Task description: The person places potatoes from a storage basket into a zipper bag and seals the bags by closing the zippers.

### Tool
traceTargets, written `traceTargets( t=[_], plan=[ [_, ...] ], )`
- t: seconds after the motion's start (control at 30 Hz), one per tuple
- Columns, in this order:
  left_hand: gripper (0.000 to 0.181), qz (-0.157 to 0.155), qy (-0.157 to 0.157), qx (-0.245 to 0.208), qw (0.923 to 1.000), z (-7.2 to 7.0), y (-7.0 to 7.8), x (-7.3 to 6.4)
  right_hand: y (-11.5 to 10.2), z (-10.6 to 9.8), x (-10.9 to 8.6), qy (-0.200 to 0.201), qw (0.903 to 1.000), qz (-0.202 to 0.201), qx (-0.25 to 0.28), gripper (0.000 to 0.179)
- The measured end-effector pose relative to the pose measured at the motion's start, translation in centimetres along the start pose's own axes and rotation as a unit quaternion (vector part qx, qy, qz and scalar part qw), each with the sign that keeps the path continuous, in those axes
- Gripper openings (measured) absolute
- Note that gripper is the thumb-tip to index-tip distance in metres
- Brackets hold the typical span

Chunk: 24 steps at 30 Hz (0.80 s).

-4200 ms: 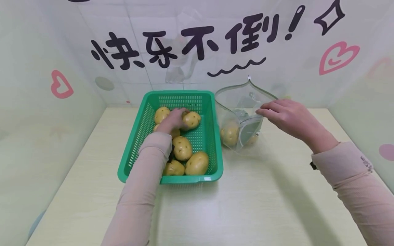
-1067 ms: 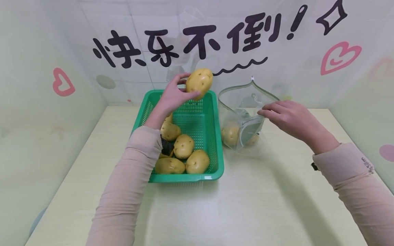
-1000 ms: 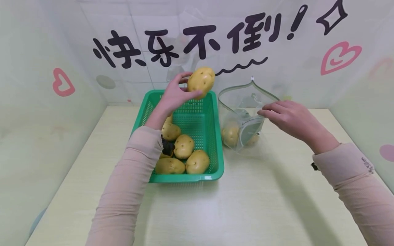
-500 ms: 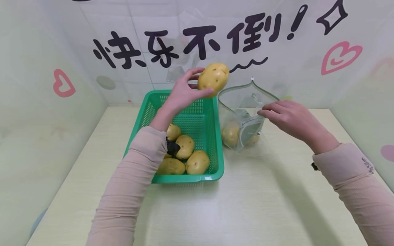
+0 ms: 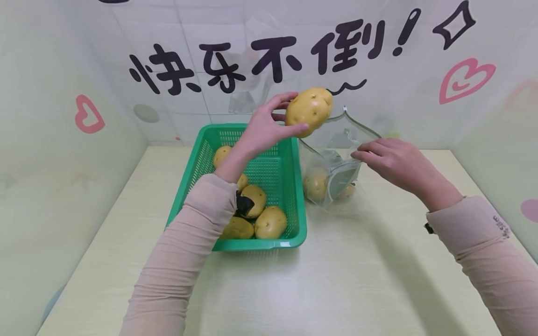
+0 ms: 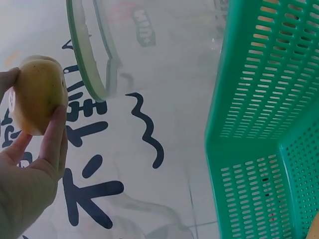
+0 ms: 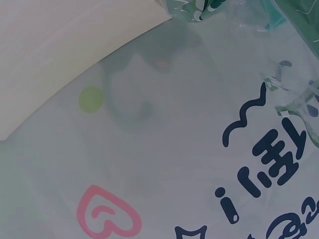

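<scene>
Gripping a potato in the left hand, up high near the open clear bag. Pinching with the right hand the edge of that bag beside the green basket of potatoes. Written on the wall in big black letters: 快乐不倒!

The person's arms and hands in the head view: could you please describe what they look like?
The left sleeve and right sleeve are long, pale pinkish beige and creased. Small, illegible dark lettering marks the right cuff. A black item shows by the left cuff, a smaller one by the right. The left hand and right hand are gloveless.
</scene>
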<state>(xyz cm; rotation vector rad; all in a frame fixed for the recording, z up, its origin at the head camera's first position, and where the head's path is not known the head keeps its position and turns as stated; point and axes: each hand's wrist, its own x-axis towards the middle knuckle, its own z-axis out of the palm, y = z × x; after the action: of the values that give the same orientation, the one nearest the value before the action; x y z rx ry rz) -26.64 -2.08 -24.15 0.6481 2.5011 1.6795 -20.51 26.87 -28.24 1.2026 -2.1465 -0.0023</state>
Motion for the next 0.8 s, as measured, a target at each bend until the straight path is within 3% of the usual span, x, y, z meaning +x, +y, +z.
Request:
traceTargets(
  t=[0.23,0.43,0.8],
  plan=[
    [0.065,0.021,-0.012,0.009,0.9997,1.4,0.5,0.2,0.0,0.0,-0.1,-0.003,1.0000,0.001,-0.001,0.042],
    [0.066,0.033,-0.018,0.043,0.9984,2.3,0.7,0.4,0.0,0.1,-0.2,-0.004,1.0000,0.003,0.002,0.042],
    [0.065,0.064,-0.019,0.089,0.9938,3.0,0.8,0.3,0.1,0.1,-0.1,0.003,1.0000,0.002,0.003,0.042]
  ],
)
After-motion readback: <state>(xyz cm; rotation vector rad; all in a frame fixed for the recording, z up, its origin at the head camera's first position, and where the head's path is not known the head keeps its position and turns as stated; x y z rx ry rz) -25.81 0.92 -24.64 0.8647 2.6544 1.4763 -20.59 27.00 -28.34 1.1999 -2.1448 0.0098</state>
